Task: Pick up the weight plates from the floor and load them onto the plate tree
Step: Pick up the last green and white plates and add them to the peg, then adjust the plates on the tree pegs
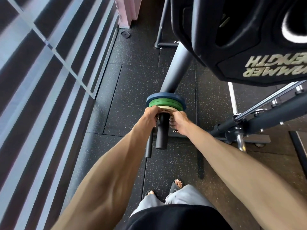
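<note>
Rubber gym floor (132, 83), speckled; window bars run off to the left. The tan plate (166, 111) is threaded on the black peg (162, 130) of the tree (176, 68) and is held from both sides. The left hand (149, 113) is curled round the plate's left rim and the right hand (180, 121) round its right rim, so the fingers (173, 124) of both are gripping the plate. Just beyond the fingers, green plates (166, 103) and then a blue plate (164, 97) are stacked on the same peg. The peg's free end runs back past the fingers toward the person.

Handling, as judged: the plate is small, rigid and dense, and light enough for a rim pinch. The rim looks smooth and could slip, and sandalled feet (177, 185) are exposed below. An opposed rim grip is suitable. The bore should be kept square to the peg, or binding is likely.
</note>
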